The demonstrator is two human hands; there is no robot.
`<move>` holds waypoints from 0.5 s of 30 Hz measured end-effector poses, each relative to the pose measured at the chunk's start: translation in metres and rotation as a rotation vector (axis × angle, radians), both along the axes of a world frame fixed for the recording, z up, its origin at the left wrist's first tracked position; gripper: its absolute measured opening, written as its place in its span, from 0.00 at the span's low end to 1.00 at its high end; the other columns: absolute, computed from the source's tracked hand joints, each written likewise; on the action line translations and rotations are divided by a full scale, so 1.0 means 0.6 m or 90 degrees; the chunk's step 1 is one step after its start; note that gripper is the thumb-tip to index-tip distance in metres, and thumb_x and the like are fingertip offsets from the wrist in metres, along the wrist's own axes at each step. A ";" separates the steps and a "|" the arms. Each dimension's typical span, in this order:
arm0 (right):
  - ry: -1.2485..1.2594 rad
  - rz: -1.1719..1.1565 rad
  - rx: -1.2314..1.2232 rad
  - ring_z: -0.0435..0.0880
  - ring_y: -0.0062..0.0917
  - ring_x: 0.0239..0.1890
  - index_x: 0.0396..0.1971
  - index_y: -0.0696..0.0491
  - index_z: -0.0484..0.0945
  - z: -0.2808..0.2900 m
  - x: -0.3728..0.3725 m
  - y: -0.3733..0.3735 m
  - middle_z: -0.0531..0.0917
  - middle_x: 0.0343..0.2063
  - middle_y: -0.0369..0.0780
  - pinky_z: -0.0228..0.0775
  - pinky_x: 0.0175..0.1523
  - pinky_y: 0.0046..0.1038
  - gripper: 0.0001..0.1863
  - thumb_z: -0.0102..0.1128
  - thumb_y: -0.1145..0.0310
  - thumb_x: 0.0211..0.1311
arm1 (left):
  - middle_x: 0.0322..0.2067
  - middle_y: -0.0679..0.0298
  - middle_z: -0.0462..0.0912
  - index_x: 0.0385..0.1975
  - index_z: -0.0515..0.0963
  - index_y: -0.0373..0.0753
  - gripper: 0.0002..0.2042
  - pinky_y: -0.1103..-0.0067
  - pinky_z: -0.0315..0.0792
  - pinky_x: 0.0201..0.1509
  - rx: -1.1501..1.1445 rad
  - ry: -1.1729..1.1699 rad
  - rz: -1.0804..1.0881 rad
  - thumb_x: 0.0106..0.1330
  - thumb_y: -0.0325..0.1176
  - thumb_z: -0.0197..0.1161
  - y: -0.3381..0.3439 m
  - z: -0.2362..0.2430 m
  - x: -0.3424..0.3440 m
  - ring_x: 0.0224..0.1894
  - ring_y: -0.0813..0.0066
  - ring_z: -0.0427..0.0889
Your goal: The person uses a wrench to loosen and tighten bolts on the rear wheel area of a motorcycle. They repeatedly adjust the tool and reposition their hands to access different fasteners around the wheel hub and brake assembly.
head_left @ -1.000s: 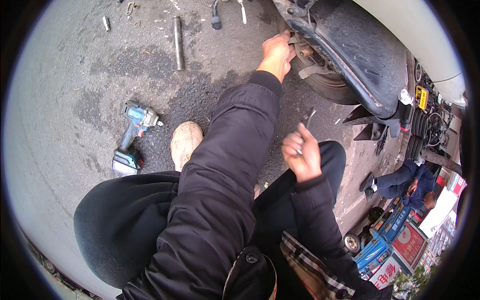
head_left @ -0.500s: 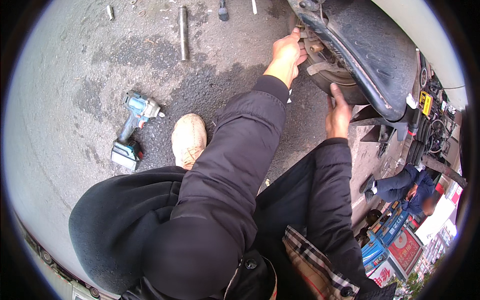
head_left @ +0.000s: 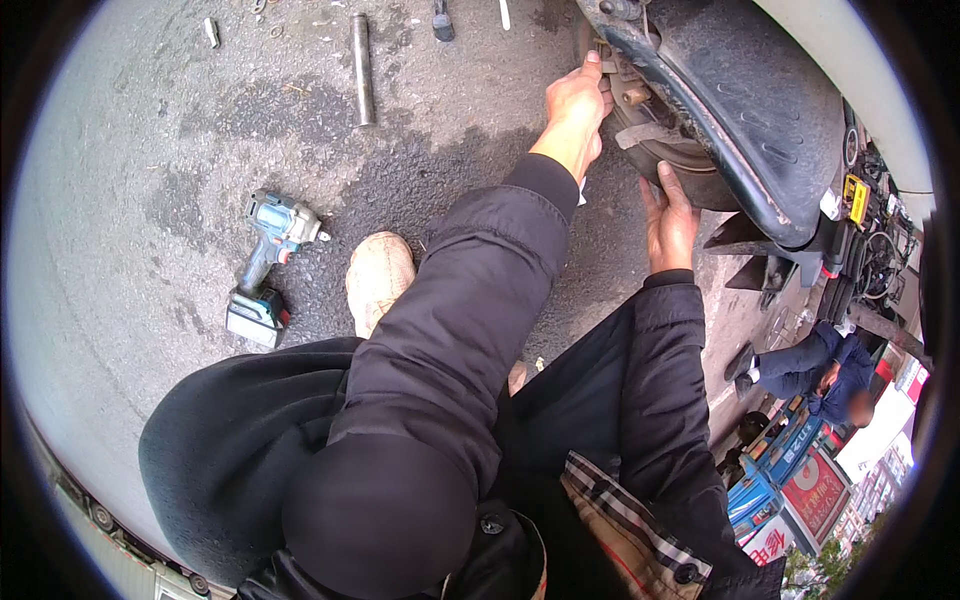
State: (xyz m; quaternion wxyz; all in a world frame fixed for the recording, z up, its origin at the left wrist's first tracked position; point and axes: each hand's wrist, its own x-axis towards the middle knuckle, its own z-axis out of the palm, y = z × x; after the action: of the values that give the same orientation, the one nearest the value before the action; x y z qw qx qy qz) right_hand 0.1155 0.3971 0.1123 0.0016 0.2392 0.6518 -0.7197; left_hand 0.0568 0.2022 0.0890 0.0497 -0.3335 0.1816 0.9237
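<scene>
In the wheel well at the upper right sits a round, rusty brake assembly [head_left: 655, 136] with a curved metal rim and worn fittings. My left hand [head_left: 577, 108] is closed at its left edge, thumb up and fingers curled; what they grip is hidden. Just below the lower rim, my right hand [head_left: 672, 225] has its thumb and fingers apart, and the fingertips are at or against the metal. A black wheel-arch liner [head_left: 750, 120] hangs over the assembly, close to both hands.
On the stained asphalt at left lies a blue cordless impact wrench [head_left: 268, 262]. My light shoe [head_left: 380, 275] is beside it. Farther off lie a metal pipe [head_left: 362, 70] and a dark-headed tool [head_left: 442, 24]. At right, a person in dark blue [head_left: 835, 375] is near piled equipment.
My right hand has moved slightly left along the rim, its fingers spreading from the thumb. My left hand stays at the brake assembly. The whole view has shifted a little.
</scene>
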 end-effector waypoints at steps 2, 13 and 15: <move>0.006 0.040 0.035 0.82 0.26 0.59 0.60 0.53 0.76 0.010 -0.002 0.001 0.83 0.56 0.37 0.73 0.67 0.44 0.22 0.68 0.77 0.67 | 0.55 0.50 0.82 0.63 0.73 0.29 0.25 0.63 0.70 0.66 -0.001 0.014 -0.013 0.81 0.47 0.55 0.001 0.006 0.007 0.56 0.57 0.81; 0.029 -0.063 0.033 0.79 0.23 0.60 0.63 0.45 0.72 0.006 0.014 -0.024 0.83 0.55 0.34 0.68 0.67 0.42 0.27 0.71 0.75 0.66 | 0.62 0.48 0.79 0.64 0.73 0.29 0.27 0.62 0.68 0.69 -0.080 0.006 -0.104 0.82 0.49 0.51 -0.024 0.015 0.012 0.62 0.55 0.77; 0.052 -0.062 0.033 0.80 0.23 0.60 0.62 0.46 0.73 0.002 0.012 -0.022 0.83 0.55 0.34 0.68 0.67 0.40 0.26 0.71 0.75 0.66 | 0.61 0.49 0.80 0.63 0.74 0.29 0.27 0.62 0.69 0.67 -0.107 0.000 -0.116 0.82 0.50 0.51 -0.025 0.014 0.013 0.61 0.57 0.78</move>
State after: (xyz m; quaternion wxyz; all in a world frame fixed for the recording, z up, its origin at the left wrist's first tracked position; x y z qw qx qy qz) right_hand 0.1227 0.3838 0.1133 -0.0660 0.2407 0.6572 -0.7112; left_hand 0.0649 0.1874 0.0977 0.1049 -0.3184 0.2878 0.8971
